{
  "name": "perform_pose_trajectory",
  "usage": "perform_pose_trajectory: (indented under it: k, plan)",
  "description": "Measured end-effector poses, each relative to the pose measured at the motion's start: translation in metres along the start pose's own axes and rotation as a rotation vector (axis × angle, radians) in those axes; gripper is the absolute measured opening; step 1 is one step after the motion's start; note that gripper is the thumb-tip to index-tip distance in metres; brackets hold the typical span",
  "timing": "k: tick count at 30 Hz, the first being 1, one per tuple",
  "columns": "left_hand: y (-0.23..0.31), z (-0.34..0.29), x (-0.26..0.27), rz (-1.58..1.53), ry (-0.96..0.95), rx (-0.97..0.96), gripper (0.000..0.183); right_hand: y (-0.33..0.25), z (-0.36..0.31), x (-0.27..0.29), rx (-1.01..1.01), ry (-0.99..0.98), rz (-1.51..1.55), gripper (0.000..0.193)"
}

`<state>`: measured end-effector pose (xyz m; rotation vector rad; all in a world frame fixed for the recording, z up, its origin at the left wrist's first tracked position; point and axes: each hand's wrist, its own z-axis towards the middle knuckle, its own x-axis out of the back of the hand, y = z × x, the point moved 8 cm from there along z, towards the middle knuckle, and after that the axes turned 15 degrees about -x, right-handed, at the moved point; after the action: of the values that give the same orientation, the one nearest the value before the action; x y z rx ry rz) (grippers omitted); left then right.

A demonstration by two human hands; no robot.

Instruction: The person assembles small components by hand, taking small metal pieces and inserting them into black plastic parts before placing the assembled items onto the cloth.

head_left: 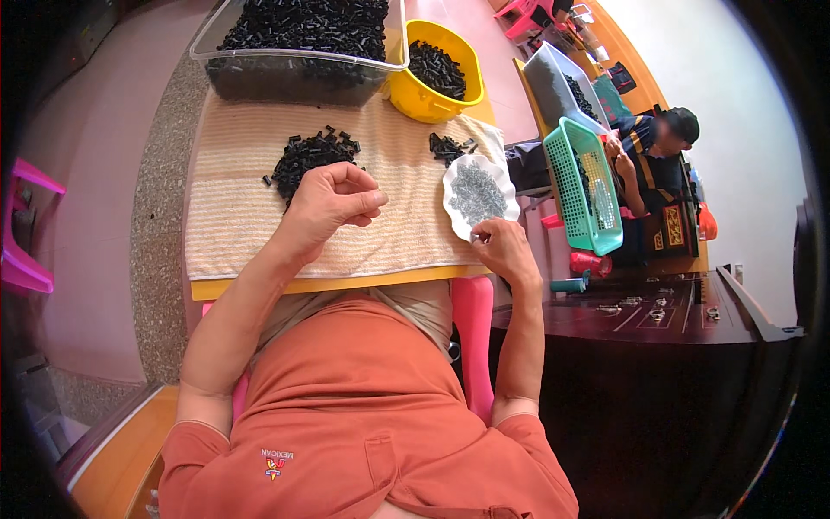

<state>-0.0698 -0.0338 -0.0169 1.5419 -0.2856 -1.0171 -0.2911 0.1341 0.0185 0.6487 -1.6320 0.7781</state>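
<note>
My left hand (331, 208) hovers over the striped towel (233, 203), thumb and fingertips pinched together; anything between them is too small to make out. Just beyond it lies a loose pile of small black tubular pieces (304, 159), partly covered by the hand. At the near rim of a white scalloped dish (510, 178) is my right hand (508, 249), its fingers pinched; what they hold, if anything, is hidden. Small clear pieces (477, 194) fill the dish. A smaller heap of black pieces (449, 149) sits beside the dish's far left edge.
At the table's far side stand a clear plastic bin (298, 80) and a yellow tub (425, 105), both holding black pieces. To the right, a person (657, 147) sits by a green basket (596, 238) and a white bin (553, 102). A pink stool (26, 229) stands far left.
</note>
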Motion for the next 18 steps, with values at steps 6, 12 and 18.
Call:
perform_pose_trajectory:
  k: [6,12,18]
  plan:
    - [0.0,-0.001,-0.001,-0.001,-0.002,0.004,0.015,0.005,-0.001,-0.003,0.047,0.063,0.06,0.017]
    - [0.001,0.0,0.002,0.004,0.018,0.0,0.014,-0.014,-0.001,0.014,0.073,0.144,0.368,0.015]
    - [0.003,0.002,0.009,-0.018,0.054,-0.016,0.014,-0.07,0.008,0.031,0.289,0.182,0.522,0.015]
